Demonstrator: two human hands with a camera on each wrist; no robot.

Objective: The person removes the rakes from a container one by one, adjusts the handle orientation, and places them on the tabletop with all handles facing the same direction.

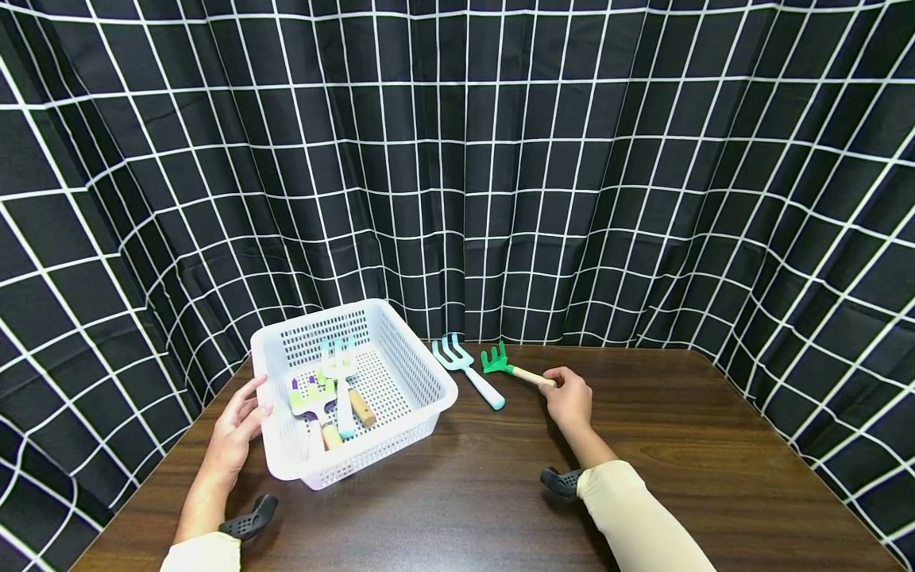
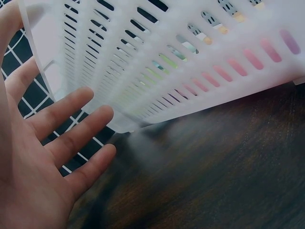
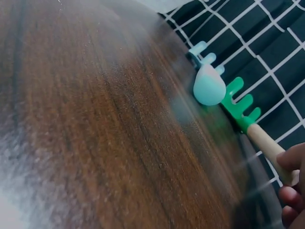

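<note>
My right hand pinches the end of the wooden handle of a small green hand rake, whose tines point away to the left. Left of it lies a light blue hand fork, its handle toward me. My left hand is at the left rim of a white plastic basket, fingers extended and spread along the outside wall in the left wrist view. Inside the basket lie several garden tools: another blue fork, a fork with lime and purple tips and a wooden-handled tool.
The dark wooden table carries everything. A black curtain with a white grid hangs behind and along both sides, meeting the table's back edge close behind the tools. Each wrist wears a black strap mount.
</note>
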